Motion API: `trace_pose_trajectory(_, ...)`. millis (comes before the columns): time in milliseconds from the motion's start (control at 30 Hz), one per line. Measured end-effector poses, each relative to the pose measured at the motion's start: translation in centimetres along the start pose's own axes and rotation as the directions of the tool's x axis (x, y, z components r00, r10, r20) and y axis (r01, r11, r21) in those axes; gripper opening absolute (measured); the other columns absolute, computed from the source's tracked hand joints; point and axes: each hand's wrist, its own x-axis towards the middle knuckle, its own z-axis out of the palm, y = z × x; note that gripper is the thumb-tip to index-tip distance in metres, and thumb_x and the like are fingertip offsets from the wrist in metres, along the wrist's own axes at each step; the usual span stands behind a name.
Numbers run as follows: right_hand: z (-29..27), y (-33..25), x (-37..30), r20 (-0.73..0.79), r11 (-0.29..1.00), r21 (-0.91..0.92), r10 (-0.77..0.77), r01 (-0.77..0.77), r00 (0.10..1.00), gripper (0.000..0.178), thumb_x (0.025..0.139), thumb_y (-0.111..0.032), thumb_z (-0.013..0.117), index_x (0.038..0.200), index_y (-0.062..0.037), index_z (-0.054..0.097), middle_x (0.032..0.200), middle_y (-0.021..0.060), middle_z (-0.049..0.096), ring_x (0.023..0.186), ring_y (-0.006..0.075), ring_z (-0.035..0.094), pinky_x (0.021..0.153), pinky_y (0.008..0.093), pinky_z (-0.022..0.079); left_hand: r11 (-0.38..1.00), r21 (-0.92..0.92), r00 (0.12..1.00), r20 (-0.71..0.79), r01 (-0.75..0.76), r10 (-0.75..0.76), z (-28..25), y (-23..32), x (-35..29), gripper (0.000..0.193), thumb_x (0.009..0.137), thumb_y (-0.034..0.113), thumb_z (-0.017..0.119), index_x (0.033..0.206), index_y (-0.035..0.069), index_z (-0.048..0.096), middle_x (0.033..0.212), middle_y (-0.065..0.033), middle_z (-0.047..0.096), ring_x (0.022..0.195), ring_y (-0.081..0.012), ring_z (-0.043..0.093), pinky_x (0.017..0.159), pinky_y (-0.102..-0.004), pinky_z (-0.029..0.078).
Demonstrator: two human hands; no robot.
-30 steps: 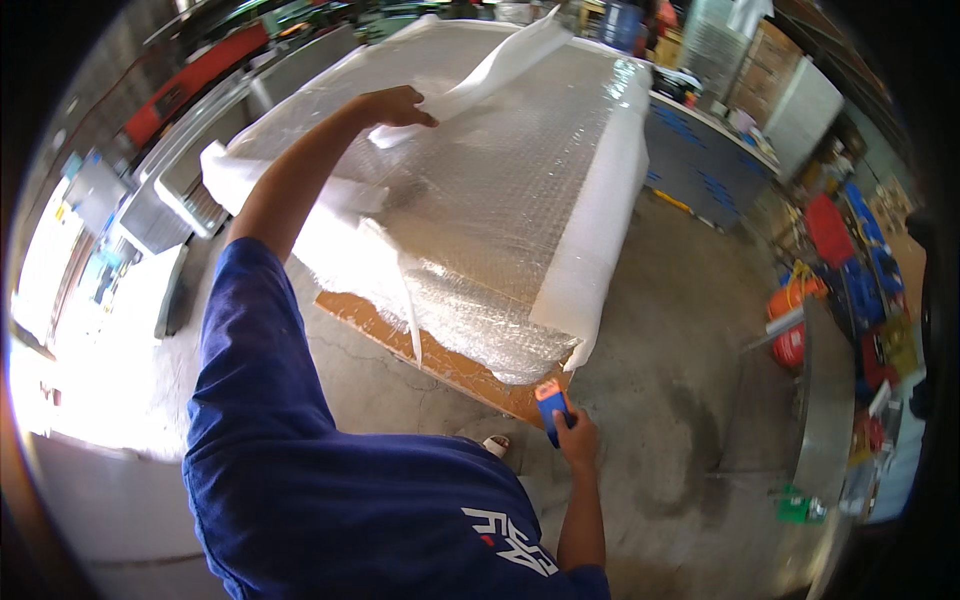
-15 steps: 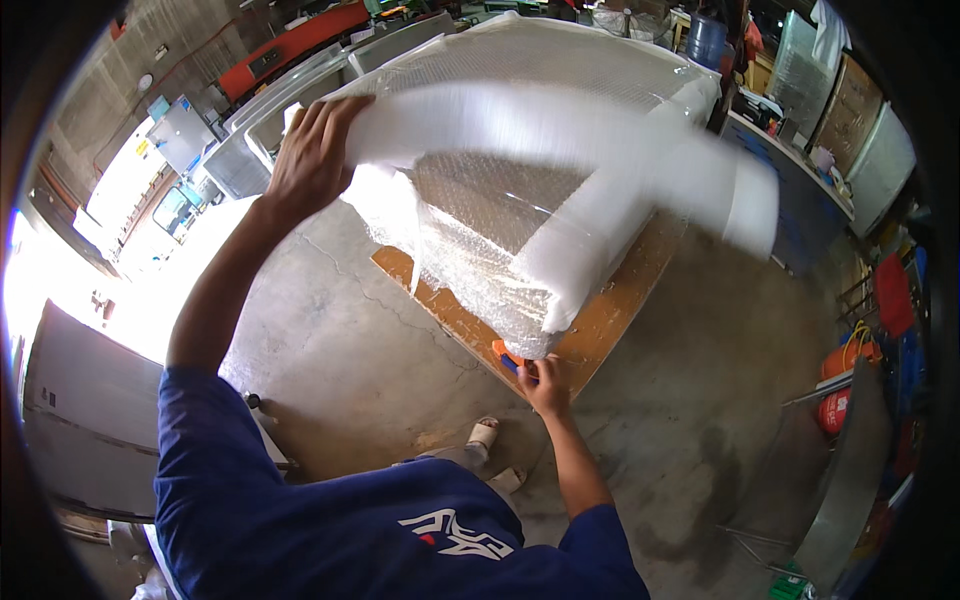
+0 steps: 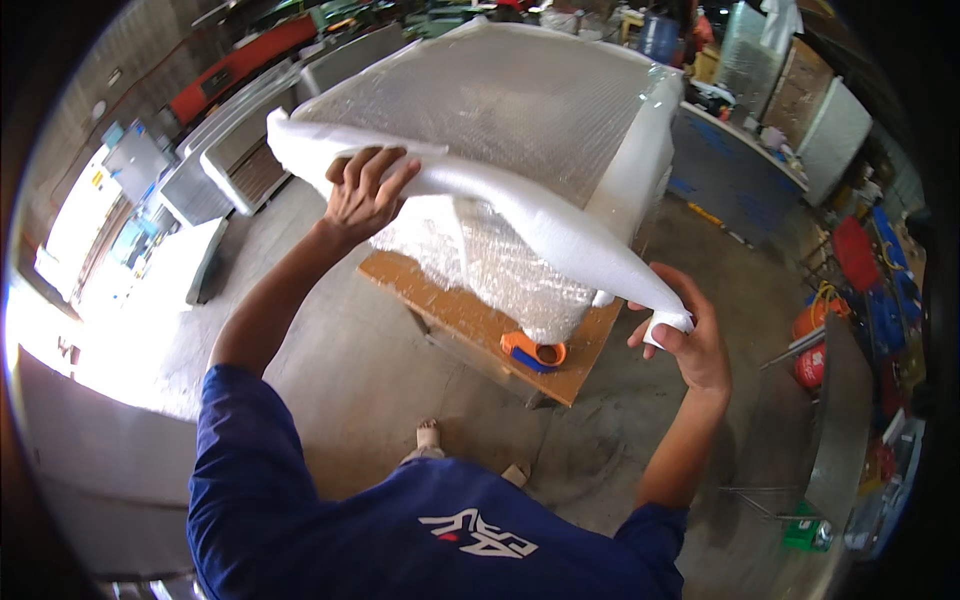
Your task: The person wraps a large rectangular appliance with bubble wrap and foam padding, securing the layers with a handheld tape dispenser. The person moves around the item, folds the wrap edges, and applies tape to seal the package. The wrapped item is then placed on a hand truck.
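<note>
A long strip of white foam sheet (image 3: 530, 205) lies along the near edge of a large bubble-wrapped slab (image 3: 500, 95). My left hand (image 3: 368, 195) is curled over the strip left of the middle, its fingertips pressing it against the edge. Off the slab's near right corner, my right hand (image 3: 695, 335) grips the strip's right end, thumb below and fingers behind. Another band of white foam (image 3: 635, 150) covers the slab's right edge. An orange and blue tape dispenser (image 3: 535, 352) rests on the wooden tabletop (image 3: 450, 305) under the near corner, untouched.
Framed panels (image 3: 240, 150) stand to the far left beside a red bar-shaped piece (image 3: 240, 68). A cluttered bench (image 3: 735, 160) is at the far right. Metal sheet (image 3: 845, 440), a red cylinder (image 3: 812, 365) and a green box (image 3: 805, 530) are on the right.
The foam strip, swinging blurred above the slab, has come down along its near edge. My right hand has left the tape dispenser and taken the strip's right end. My left hand has lowered.
</note>
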Motion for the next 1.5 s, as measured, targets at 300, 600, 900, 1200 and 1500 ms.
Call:
trace_pose_trajectory(300, 2.6, 1.8, 2.3, -0.393, 0.985, -0.105, -0.168, 0.137, 0.904, 0.039, 0.105, -0.023, 0.052, 0.136, -0.0020, 0.063, 0.118, 0.0087, 0.068, 0.097, 0.0106, 0.060, 0.077, 0.0261, 0.048, 0.981, -0.030, 0.981, -0.028, -0.192, 0.191, 5.4, -6.6, -7.0, 0.062, 0.093, 0.027, 0.065, 0.150, 0.041, 0.042, 0.126, 0.0063, 0.058, 0.114, -0.0144, 0.055, 0.093, -0.0385, 0.033)
trace_pose_trajectory(600, 12.7, 5.1, 2.7, -0.718, 0.901, -0.430, -0.301, -0.060, 0.627, 0.034, 0.094, -0.010, 0.075, 0.124, 0.0011, 0.065, 0.111, 0.0069, 0.066, 0.104, 0.0133, 0.061, 0.091, 0.0288, 0.049, 0.977, -0.182, 0.994, -0.019, -0.108, 0.106, 8.4, -5.8, -9.5, 0.060, 0.098, 0.041, 0.065, 0.152, 0.047, 0.039, 0.136, -0.0016, 0.052, 0.124, -0.0213, 0.051, 0.097, -0.0439, 0.034)
trace_pose_trajectory(900, 10.1, 2.6, 6.0, -0.576, 0.661, -0.740, -0.718, 0.124, 0.391, 0.031, 0.091, -0.002, 0.076, 0.120, 0.0003, 0.066, 0.114, 0.0045, 0.064, 0.101, 0.0103, 0.063, 0.082, 0.0234, 0.051, 0.711, -0.655, 0.893, 0.442, 0.256, 0.086, 2.1, -6.1, -0.3, 0.052, 0.098, 0.044, 0.064, 0.137, 0.008, 0.062, 0.133, -0.0179, 0.067, 0.126, -0.0356, 0.062, 0.107, -0.0476, 0.048)
trace_pose_trajectory(1200, 7.7, 4.0, 9.3, -0.266, 0.198, -0.952, -0.913, -0.232, 0.311, 0.024, 0.089, -0.002, 0.074, 0.113, -0.0057, 0.070, 0.114, 0.0134, 0.066, 0.104, 0.0318, 0.065, 0.089, 0.0419, 0.054, 0.624, -0.709, 0.647, 0.650, 0.328, 0.399, 2.0, -7.2, 4.6, 0.062, 0.093, 0.027, 0.074, 0.148, 0.012, 0.051, 0.131, -0.0186, 0.063, 0.124, -0.0368, 0.057, 0.112, -0.0480, 0.044)
trace_pose_trajectory(1500, 14.6, 4.9, 10.8, 0.072, -0.120, -0.993, -0.699, -0.017, 0.711, 0.066, 0.095, -0.051, 0.065, 0.141, -0.0045, 0.057, 0.145, 0.0260, 0.053, 0.136, 0.0441, 0.050, 0.111, 0.0610, 0.035, 0.617, -0.702, 0.519, 0.697, 0.356, 0.495, 2.0, -7.3, 6.2, 0.063, 0.091, 0.014, 0.071, 0.147, 0.003, 0.043, 0.132, -0.0204, 0.055, 0.128, -0.0388, 0.053, 0.112, -0.0477, 0.045)
